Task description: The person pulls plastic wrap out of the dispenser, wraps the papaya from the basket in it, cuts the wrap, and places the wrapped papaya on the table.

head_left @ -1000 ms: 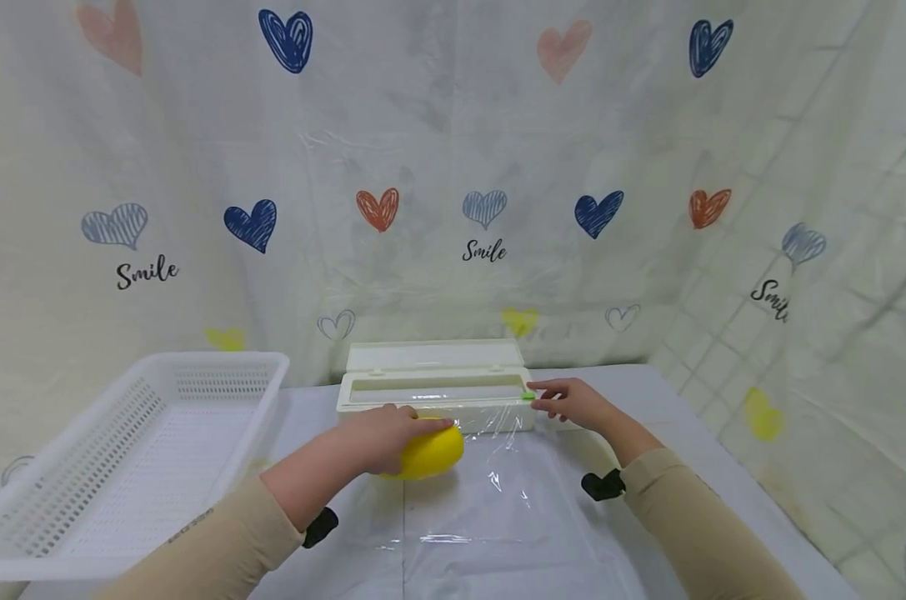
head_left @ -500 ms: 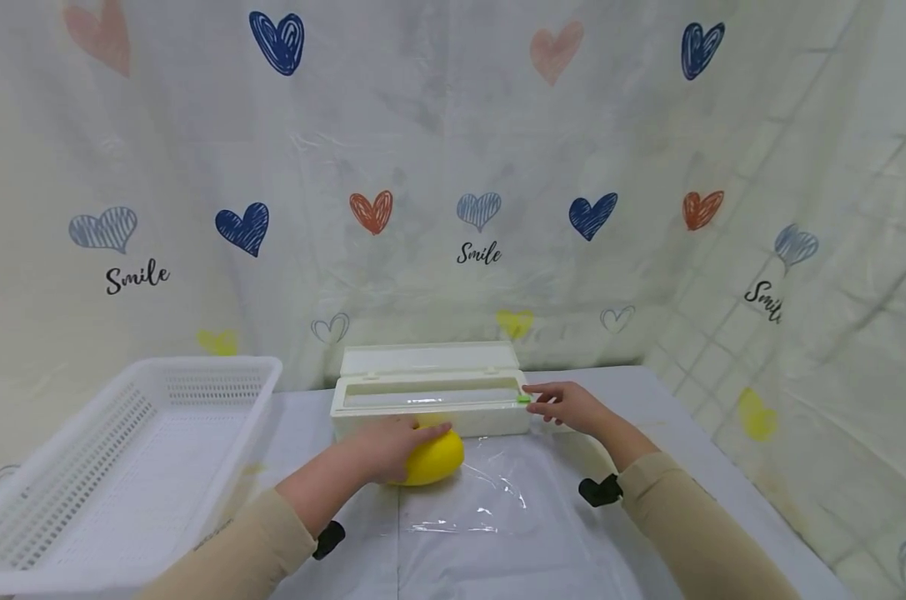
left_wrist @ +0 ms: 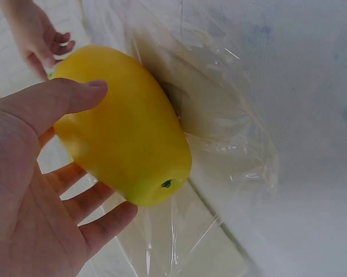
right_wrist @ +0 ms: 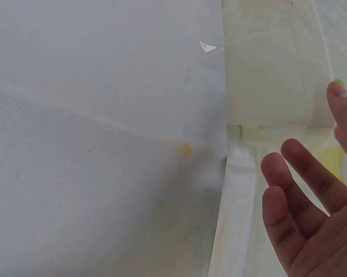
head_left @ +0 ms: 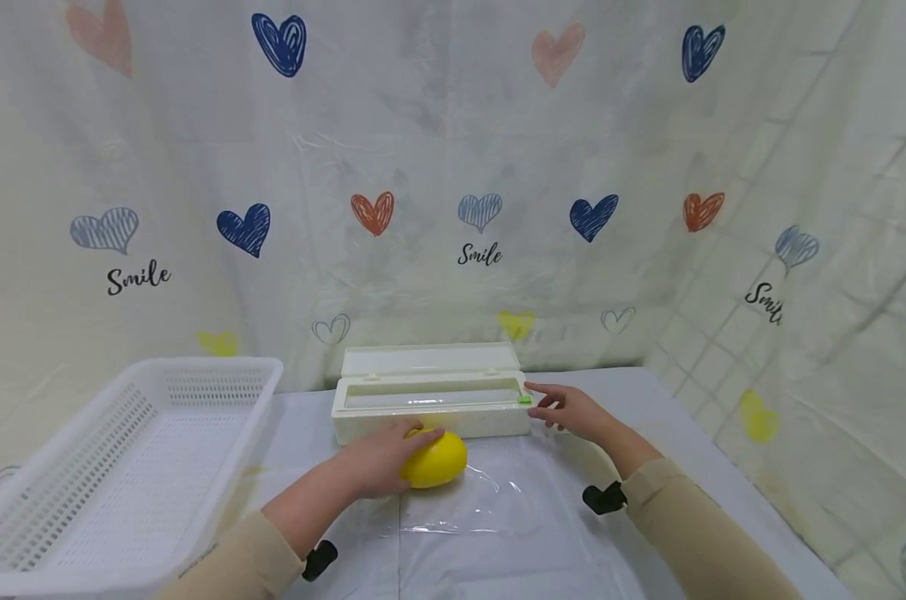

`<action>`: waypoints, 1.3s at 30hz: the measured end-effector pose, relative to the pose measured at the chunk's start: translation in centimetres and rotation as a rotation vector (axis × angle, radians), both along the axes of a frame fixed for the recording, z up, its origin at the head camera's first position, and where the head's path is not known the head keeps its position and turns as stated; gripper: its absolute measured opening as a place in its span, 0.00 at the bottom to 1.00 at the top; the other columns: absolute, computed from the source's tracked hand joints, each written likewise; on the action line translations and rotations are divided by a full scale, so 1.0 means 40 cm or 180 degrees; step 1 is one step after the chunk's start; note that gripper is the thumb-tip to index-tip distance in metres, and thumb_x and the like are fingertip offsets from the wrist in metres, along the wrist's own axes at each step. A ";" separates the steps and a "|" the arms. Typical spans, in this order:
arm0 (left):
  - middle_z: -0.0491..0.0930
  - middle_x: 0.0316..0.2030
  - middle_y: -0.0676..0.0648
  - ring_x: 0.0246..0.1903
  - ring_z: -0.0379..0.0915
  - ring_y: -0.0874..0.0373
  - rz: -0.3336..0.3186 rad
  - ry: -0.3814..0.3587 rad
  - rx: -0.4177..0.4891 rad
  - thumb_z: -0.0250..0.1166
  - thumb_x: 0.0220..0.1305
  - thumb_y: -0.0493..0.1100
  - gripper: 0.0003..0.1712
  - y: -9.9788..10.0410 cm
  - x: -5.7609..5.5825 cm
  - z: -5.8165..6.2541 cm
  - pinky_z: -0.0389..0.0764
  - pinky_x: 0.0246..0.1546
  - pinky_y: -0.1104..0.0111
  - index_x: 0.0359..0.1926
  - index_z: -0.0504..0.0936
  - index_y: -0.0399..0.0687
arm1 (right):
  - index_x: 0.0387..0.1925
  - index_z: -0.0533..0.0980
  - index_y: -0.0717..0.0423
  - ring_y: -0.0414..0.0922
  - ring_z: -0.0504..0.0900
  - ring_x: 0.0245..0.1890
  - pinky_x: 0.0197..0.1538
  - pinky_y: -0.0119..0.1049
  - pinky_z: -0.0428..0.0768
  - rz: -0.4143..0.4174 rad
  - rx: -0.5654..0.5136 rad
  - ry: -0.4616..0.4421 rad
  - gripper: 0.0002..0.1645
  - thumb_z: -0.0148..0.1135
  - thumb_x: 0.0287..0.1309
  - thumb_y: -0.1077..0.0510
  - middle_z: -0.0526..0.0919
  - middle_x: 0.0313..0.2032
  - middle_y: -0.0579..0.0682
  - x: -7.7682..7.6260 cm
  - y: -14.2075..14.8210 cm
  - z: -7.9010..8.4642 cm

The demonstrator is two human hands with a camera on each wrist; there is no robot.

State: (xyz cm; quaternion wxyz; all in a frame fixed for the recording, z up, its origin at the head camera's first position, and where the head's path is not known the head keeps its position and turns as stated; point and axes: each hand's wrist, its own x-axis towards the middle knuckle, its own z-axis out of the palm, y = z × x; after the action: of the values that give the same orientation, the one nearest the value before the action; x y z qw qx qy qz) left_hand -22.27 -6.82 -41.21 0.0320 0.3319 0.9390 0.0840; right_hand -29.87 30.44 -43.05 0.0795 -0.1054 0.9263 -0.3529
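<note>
A yellow melon (head_left: 441, 460) with a small green stem nub sits before the film box, in my left hand (head_left: 377, 458). In the left wrist view, my thumb (left_wrist: 84, 95) lies over the melon and the other fingers support its near side. Clear cling film (head_left: 498, 504) spreads out around and beneath it, loose and wrinkled. The long white film dispenser box (head_left: 490, 423) stands behind, lid up, its film roll showing. Beside its right end, my right hand (head_left: 576, 412) has index finger and thumb spread near the green slider (head_left: 524, 400); actual contact is unclear.
A white perforated plastic basket (head_left: 268, 392) stands on the left of the table. The white table cover (head_left: 573, 558) runs beneath everything. A curtain (head_left: 422, 125) printed with hearts hangs behind and along the right side.
Film that reached up to the box front one second ago now lies lower, apart from it. The melon and left hand have shifted slightly toward me. My right hand stays at the slider end.
</note>
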 end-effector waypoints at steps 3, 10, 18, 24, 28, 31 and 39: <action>0.64 0.69 0.45 0.67 0.61 0.46 0.0033 -0.0010 0.0012 0.74 0.55 0.43 0.48 0.000 0.003 -0.005 0.66 0.67 0.51 0.74 0.62 0.66 | 0.72 0.65 0.46 0.45 0.80 0.33 0.37 0.38 0.81 0.0025 0.0057 0.0033 0.41 0.68 0.60 0.45 0.82 0.44 0.50 0.003 0.003 -0.004; 0.64 0.69 0.44 0.66 0.63 0.45 0.0068 -0.0005 0.0080 0.74 0.56 0.45 0.48 -0.010 0.008 -0.011 0.68 0.65 0.51 0.75 0.61 0.64 | 0.71 0.67 0.45 0.45 0.80 0.33 0.36 0.37 0.80 0.0033 0.0078 0.0101 0.40 0.69 0.59 0.44 0.82 0.42 0.49 0.013 0.010 -0.007; 0.62 0.71 0.44 0.66 0.63 0.45 0.0136 0.0069 0.0168 0.75 0.56 0.49 0.50 -0.045 0.035 -0.001 0.71 0.63 0.51 0.75 0.59 0.63 | 0.67 0.72 0.48 0.43 0.79 0.35 0.36 0.38 0.79 0.0191 0.0223 0.0389 0.37 0.70 0.58 0.44 0.81 0.42 0.46 0.057 0.009 0.029; 0.64 0.70 0.46 0.66 0.64 0.48 0.0200 0.0135 0.0292 0.74 0.57 0.50 0.46 -0.089 0.082 0.014 0.71 0.63 0.52 0.74 0.62 0.62 | 0.61 0.77 0.49 0.41 0.78 0.37 0.37 0.36 0.79 0.0385 0.0367 0.0618 0.34 0.72 0.55 0.42 0.81 0.42 0.47 0.104 0.000 0.056; 0.70 0.62 0.49 0.59 0.70 0.51 0.0155 0.0267 0.0354 0.75 0.56 0.50 0.36 -0.120 0.111 0.011 0.75 0.59 0.56 0.65 0.71 0.55 | 0.55 0.79 0.51 0.39 0.78 0.35 0.37 0.33 0.79 0.0684 0.0341 0.0784 0.29 0.72 0.54 0.43 0.82 0.40 0.47 0.148 -0.014 0.064; 0.74 0.52 0.53 0.49 0.74 0.55 0.0062 0.0299 0.0334 0.75 0.56 0.48 0.24 -0.144 0.125 0.003 0.79 0.52 0.60 0.52 0.78 0.54 | 0.50 0.80 0.48 0.37 0.77 0.34 0.37 0.32 0.79 0.0913 0.0377 0.0804 0.24 0.72 0.54 0.44 0.81 0.38 0.44 0.177 -0.033 0.064; 0.78 0.42 0.60 0.41 0.74 0.60 -0.0271 0.0141 0.0022 0.76 0.52 0.43 0.16 -0.188 0.135 -0.040 0.79 0.43 0.62 0.42 0.85 0.61 | 0.42 0.83 0.43 0.36 0.77 0.35 0.38 0.31 0.78 0.1425 0.0635 0.0369 0.15 0.73 0.54 0.45 0.82 0.39 0.40 0.231 -0.101 0.043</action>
State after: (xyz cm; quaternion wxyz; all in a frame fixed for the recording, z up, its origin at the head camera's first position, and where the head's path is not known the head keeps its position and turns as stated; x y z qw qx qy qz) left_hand -16.86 -14.34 -42.80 0.0137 0.3734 0.9242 0.0783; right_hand -20.64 26.40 -41.35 0.1124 -0.3196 0.9131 -0.2267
